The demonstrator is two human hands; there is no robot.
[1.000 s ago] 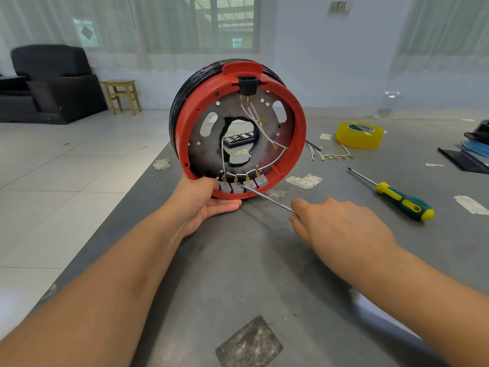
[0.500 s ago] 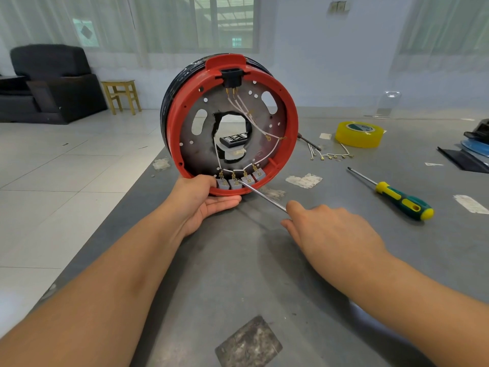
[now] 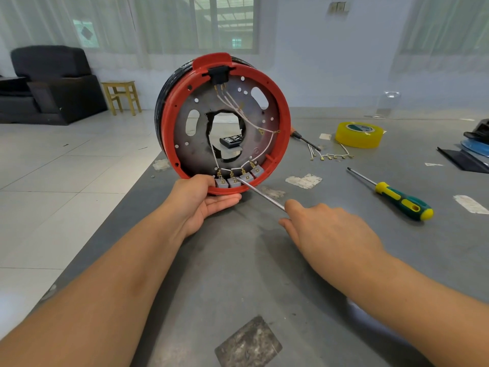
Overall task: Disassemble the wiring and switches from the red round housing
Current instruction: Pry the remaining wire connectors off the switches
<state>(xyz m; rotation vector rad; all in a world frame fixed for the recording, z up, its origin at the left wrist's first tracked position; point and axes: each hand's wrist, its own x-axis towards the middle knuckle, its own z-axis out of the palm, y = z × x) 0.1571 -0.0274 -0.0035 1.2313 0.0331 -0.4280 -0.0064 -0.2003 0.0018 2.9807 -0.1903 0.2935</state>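
Note:
The red round housing (image 3: 283, 112) stands on edge on the grey table, its open side facing me. Inside, white wires (image 3: 267, 148) run from a black socket (image 3: 219, 74) at the top to several grey switches (image 3: 239, 178) along the bottom rim. My left hand (image 3: 201, 200) grips the housing's lower rim from below. My right hand (image 3: 325, 229) holds a screwdriver whose metal shaft (image 3: 260, 193) reaches up to the switches; its tip touches a switch terminal. The handle is hidden inside my hand.
A green and yellow screwdriver (image 3: 399, 198) lies to the right. A yellow tape roll (image 3: 358, 133), loose wires with terminals (image 3: 330, 154) and another screwdriver (image 3: 304, 139) lie behind. Dark items (image 3: 473, 152) sit at the right edge. The table edge (image 3: 111, 215) drops off on the left.
The housing has shifted left and tilted slightly with my left hand. My right hand with the screwdriver followed left, the tip staying at the switches.

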